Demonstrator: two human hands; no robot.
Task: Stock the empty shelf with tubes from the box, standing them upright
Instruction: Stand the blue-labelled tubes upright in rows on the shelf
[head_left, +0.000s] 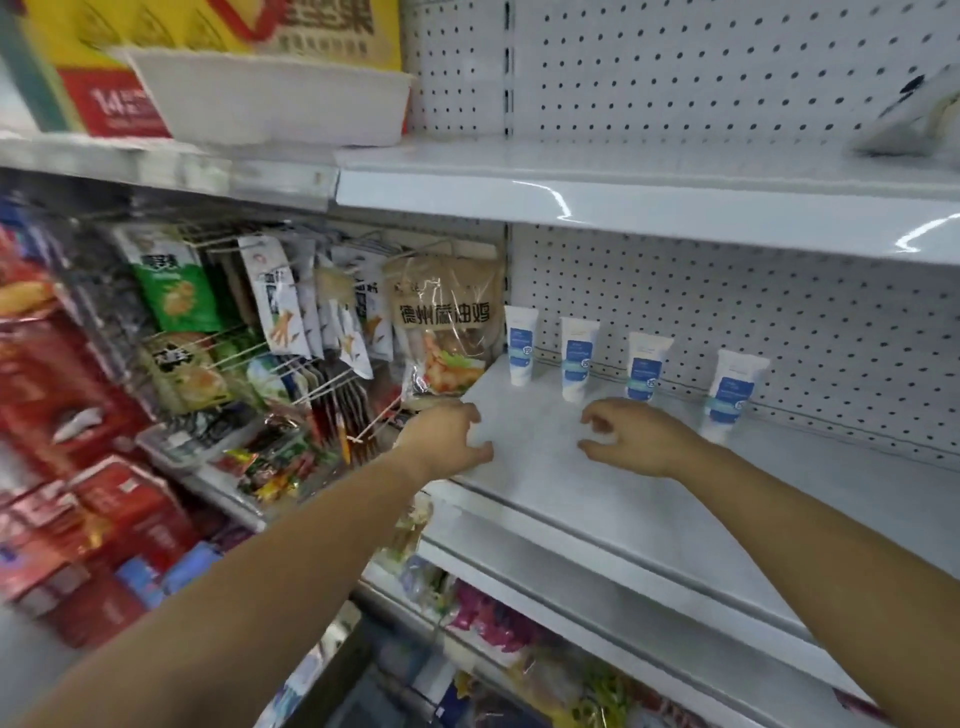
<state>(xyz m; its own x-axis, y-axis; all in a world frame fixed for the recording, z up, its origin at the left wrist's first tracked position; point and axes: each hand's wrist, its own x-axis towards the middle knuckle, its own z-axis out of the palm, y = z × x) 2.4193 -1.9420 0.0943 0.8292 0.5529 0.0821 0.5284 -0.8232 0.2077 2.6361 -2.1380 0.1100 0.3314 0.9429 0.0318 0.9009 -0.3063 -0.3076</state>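
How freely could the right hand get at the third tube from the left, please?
Probably yes: the right hand holds nothing and is just in front of the third tube, with only bare shelf between them.

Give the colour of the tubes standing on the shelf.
The tubes are white with blue labels; head view.

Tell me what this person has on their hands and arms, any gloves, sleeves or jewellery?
Nothing worn that I can see. The left hand and right hand are bare: no gloves, rings, watch or bands. No sleeve shows anywhere up to the frame's edge.
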